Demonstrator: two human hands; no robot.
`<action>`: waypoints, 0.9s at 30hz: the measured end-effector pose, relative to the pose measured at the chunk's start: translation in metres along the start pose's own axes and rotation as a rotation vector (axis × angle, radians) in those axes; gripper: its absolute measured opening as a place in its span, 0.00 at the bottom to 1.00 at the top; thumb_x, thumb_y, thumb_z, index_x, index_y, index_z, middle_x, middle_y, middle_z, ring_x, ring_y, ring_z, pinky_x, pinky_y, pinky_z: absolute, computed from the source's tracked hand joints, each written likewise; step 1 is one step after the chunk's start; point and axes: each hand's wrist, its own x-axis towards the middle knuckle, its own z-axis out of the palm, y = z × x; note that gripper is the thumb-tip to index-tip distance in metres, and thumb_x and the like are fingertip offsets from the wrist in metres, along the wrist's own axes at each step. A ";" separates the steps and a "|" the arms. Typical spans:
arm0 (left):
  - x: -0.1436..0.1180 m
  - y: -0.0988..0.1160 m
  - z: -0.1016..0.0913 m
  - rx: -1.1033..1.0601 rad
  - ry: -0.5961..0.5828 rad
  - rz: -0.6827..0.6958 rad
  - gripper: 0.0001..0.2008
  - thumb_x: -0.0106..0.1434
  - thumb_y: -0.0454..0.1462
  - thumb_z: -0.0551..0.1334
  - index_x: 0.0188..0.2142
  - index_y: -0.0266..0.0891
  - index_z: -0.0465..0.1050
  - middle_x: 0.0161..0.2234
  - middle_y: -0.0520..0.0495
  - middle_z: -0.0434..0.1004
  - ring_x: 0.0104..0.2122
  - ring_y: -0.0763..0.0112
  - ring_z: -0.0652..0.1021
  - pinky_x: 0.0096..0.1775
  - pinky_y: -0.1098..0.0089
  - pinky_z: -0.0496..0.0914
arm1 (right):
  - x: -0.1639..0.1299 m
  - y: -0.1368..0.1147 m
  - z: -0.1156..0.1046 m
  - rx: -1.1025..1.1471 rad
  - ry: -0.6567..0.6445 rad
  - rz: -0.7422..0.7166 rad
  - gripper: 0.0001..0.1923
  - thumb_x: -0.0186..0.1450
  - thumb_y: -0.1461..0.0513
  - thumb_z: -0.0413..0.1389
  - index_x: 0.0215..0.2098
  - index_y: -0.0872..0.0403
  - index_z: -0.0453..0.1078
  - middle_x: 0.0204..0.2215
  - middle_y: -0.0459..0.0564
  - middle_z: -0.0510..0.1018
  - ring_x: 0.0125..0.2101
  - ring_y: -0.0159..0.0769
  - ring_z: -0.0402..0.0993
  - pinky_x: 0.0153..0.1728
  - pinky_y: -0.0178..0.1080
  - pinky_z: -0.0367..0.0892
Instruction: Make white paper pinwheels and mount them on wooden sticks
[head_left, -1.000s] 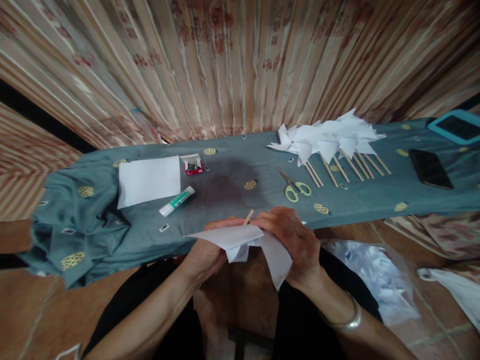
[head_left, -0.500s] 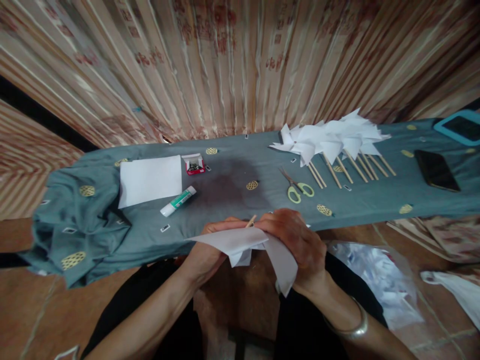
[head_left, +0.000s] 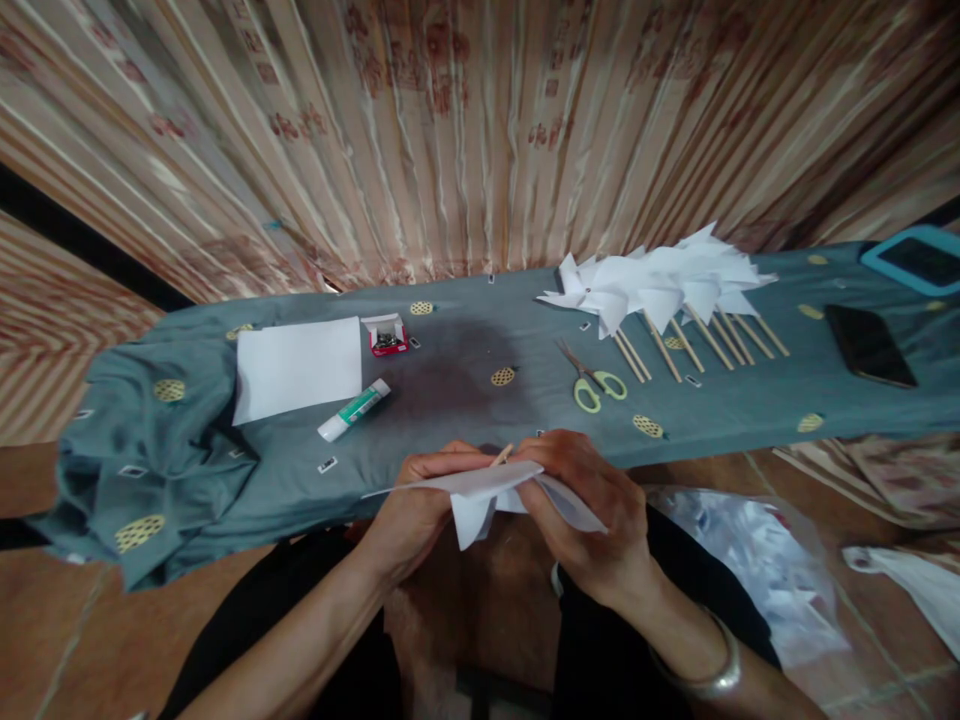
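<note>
1. Holding a folded white paper piece (head_left: 480, 492) at the near edge of the counter (head_left: 465, 385), we grip it with both hands: left hand (head_left: 417, 508) closed beneath it, right hand (head_left: 592, 510) pinching its right side.
2. A thin wooden stick (head_left: 501, 455) pokes up between our fingers, touching the paper.
3. Done, by our judgement: a row of finished paper pinwheels (head_left: 660, 285) on sticks lies at the counter's far right.
4. Left: this piece looks unfinished, and a blank paper sheet (head_left: 298, 368) waits beside the glue tube (head_left: 354, 410), pin box (head_left: 387, 335) and scissors (head_left: 592, 380).
</note>
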 end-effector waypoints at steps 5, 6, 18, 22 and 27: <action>0.000 0.003 0.001 0.039 0.009 0.029 0.05 0.45 0.33 0.73 0.25 0.42 0.84 0.27 0.50 0.76 0.27 0.75 0.74 0.29 0.77 0.67 | -0.001 0.001 -0.001 -0.022 -0.010 -0.073 0.11 0.66 0.65 0.54 0.46 0.52 0.69 0.38 0.50 0.81 0.39 0.39 0.76 0.42 0.45 0.70; -0.001 0.004 0.002 0.050 0.011 0.037 0.04 0.45 0.33 0.73 0.24 0.41 0.84 0.26 0.49 0.76 0.27 0.75 0.73 0.29 0.77 0.67 | 0.000 0.001 -0.001 -0.025 -0.011 -0.095 0.11 0.66 0.65 0.53 0.47 0.53 0.69 0.38 0.51 0.81 0.39 0.39 0.77 0.43 0.46 0.70; -0.002 0.006 -0.001 0.038 -0.006 0.033 0.06 0.44 0.37 0.75 0.25 0.42 0.84 0.26 0.49 0.75 0.26 0.75 0.72 0.30 0.75 0.68 | 0.000 -0.001 -0.002 -0.037 0.013 -0.136 0.11 0.67 0.67 0.52 0.47 0.53 0.69 0.36 0.52 0.81 0.38 0.39 0.78 0.45 0.47 0.70; 0.000 0.004 -0.003 0.050 -0.007 0.039 0.08 0.45 0.41 0.76 0.25 0.42 0.84 0.26 0.48 0.74 0.26 0.75 0.73 0.30 0.75 0.68 | 0.001 -0.002 -0.003 -0.033 0.003 -0.152 0.11 0.68 0.67 0.51 0.48 0.53 0.69 0.37 0.52 0.81 0.39 0.39 0.78 0.46 0.47 0.70; -0.001 0.007 -0.002 0.072 -0.024 0.050 0.09 0.41 0.39 0.76 0.25 0.41 0.84 0.25 0.48 0.74 0.26 0.74 0.73 0.29 0.75 0.67 | 0.001 -0.002 -0.003 -0.025 -0.019 -0.138 0.10 0.67 0.67 0.52 0.46 0.55 0.70 0.38 0.53 0.81 0.39 0.39 0.78 0.46 0.46 0.69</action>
